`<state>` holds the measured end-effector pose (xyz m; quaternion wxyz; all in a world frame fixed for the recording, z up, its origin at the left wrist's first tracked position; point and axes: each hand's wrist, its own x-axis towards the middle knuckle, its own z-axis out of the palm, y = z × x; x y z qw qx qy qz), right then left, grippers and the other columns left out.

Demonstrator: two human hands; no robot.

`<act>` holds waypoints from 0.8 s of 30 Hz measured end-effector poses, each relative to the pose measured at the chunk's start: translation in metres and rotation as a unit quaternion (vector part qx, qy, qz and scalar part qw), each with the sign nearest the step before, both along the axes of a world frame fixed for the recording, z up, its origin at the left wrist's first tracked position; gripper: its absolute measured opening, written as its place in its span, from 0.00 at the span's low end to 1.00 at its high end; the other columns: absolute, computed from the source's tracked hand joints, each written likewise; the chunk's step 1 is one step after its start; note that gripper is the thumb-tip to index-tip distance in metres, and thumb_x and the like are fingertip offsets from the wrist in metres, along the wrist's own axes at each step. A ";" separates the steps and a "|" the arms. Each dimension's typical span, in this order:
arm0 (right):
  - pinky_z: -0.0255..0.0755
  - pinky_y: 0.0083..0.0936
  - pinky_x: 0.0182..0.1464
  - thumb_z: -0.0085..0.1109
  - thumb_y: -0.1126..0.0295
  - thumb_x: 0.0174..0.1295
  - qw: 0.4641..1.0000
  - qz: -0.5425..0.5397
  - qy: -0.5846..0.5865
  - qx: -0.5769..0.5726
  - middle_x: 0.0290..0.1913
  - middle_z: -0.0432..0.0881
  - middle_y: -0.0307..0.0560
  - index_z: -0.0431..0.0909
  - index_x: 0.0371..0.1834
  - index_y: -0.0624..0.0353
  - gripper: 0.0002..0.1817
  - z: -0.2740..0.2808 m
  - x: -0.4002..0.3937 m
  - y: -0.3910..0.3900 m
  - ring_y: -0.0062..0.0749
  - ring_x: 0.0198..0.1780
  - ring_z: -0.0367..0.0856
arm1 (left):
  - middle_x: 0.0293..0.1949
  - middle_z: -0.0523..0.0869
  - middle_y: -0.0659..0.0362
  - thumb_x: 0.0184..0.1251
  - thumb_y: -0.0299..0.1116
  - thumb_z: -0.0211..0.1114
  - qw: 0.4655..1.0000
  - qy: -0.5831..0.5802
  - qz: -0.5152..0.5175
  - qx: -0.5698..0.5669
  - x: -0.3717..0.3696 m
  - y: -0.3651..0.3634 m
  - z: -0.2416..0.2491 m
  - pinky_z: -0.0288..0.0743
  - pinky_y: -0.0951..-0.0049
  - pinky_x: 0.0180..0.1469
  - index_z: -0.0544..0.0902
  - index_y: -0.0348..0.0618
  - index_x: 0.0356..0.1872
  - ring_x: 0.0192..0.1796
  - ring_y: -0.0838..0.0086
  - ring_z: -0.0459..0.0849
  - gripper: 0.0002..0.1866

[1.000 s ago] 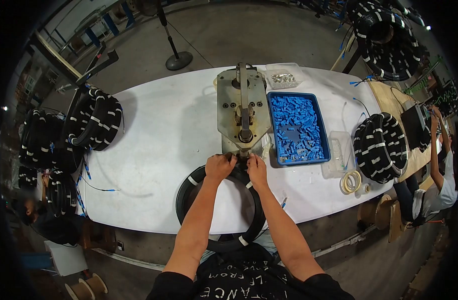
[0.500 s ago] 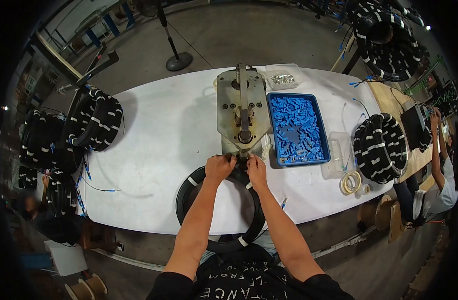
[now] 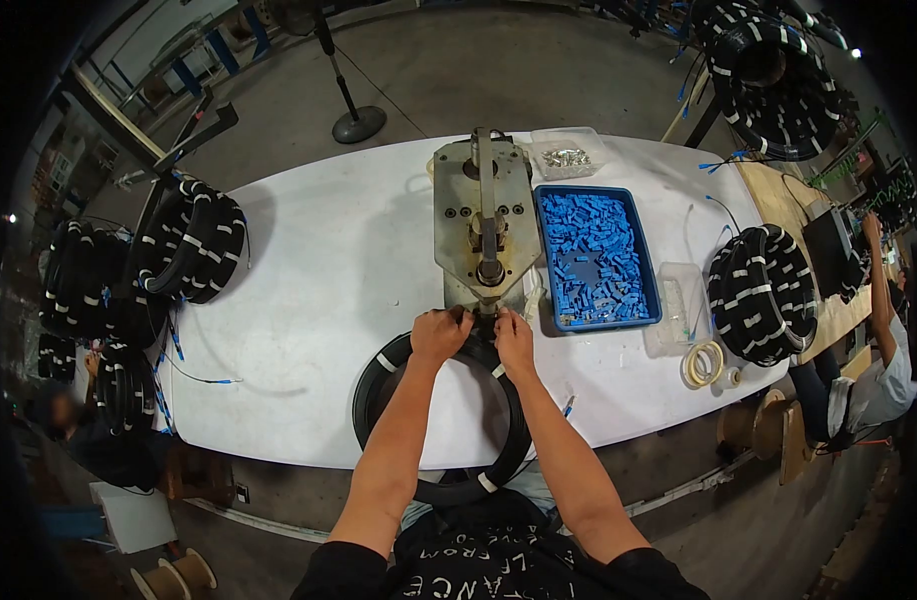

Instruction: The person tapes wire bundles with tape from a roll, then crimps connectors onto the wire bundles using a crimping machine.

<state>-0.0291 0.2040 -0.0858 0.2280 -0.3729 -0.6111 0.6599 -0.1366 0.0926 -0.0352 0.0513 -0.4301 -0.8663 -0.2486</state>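
Observation:
My left hand [image 3: 442, 335] and my right hand [image 3: 514, 343] meet at the nose of a metal bench press [image 3: 487, 225], one on each side of it. The fingers of both are closed in a pinch. Something dark shows between the fingertips, but what they grip is hidden under the press head. Right below my hands lies a coil of black cable [image 3: 367, 400] bound with white tape. Its top runs under my hands and its lower part overhangs the table's front edge at my lap. Near my right forearm, a cable end with a blue sleeve [image 3: 569, 407] sticks out.
On the white table [image 3: 309, 350], a blue tray [image 3: 659, 305] of blue sleeves and a clear box [image 3: 599, 150] of metal terminals stand right of the press. Taped cable coils [image 3: 764, 295] rest at both sides. Other people work at far left and right.
My hands, the coil and the press look the same as before. At far right, the other person's arms have shifted slightly.

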 end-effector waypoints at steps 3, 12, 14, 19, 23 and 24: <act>0.60 0.18 0.23 0.47 0.60 0.75 1.000 -0.007 0.002 -0.013 0.24 0.69 0.34 0.74 0.32 0.59 0.17 0.001 0.000 -0.001 0.17 0.21 0.64 | 0.17 0.82 0.48 0.65 0.43 0.59 1.000 0.012 0.000 0.003 0.001 0.000 -0.003 0.78 0.53 0.26 0.84 0.44 0.24 0.21 0.50 0.83 0.16; 0.66 0.37 0.32 0.50 0.60 0.68 0.989 -0.067 -0.043 0.123 0.21 0.73 0.54 0.74 0.27 0.70 0.20 0.042 0.005 -0.011 0.35 0.25 0.72 | 0.15 0.81 0.50 0.61 0.41 0.60 0.994 0.051 -0.049 0.080 -0.002 -0.004 -0.011 0.77 0.57 0.23 0.82 0.44 0.18 0.18 0.54 0.81 0.16; 0.68 0.39 0.33 0.50 0.60 0.68 0.985 -0.072 -0.051 0.150 0.22 0.76 0.58 0.76 0.28 0.69 0.20 0.046 0.004 -0.014 0.44 0.25 0.76 | 0.15 0.81 0.50 0.61 0.41 0.60 0.994 0.057 -0.045 0.082 -0.002 -0.003 -0.011 0.77 0.57 0.23 0.81 0.44 0.17 0.18 0.54 0.81 0.16; 0.71 0.49 0.36 0.48 0.61 0.68 0.975 -0.089 -0.070 0.193 0.27 0.80 0.68 0.79 0.31 0.67 0.19 0.048 0.003 -0.021 0.65 0.32 0.80 | 0.15 0.81 0.50 0.61 0.41 0.59 0.996 0.068 -0.041 0.047 0.000 -0.005 -0.010 0.77 0.57 0.23 0.81 0.44 0.18 0.18 0.55 0.81 0.16; 0.71 0.54 0.39 0.46 0.59 0.69 0.967 -0.089 -0.089 0.220 0.30 0.80 0.69 0.79 0.32 0.63 0.19 0.043 0.001 -0.021 0.68 0.36 0.80 | 0.15 0.81 0.50 0.63 0.40 0.59 0.994 0.076 -0.028 0.067 0.001 -0.002 -0.012 0.77 0.57 0.24 0.81 0.44 0.19 0.19 0.54 0.81 0.15; 0.72 0.54 0.39 0.46 0.59 0.70 0.968 -0.083 -0.094 0.217 0.30 0.81 0.69 0.79 0.32 0.63 0.19 0.043 0.000 -0.018 0.68 0.36 0.80 | 0.17 0.81 0.50 0.64 0.40 0.59 0.995 0.070 -0.025 0.066 0.001 0.000 -0.009 0.78 0.57 0.26 0.81 0.43 0.21 0.21 0.54 0.82 0.15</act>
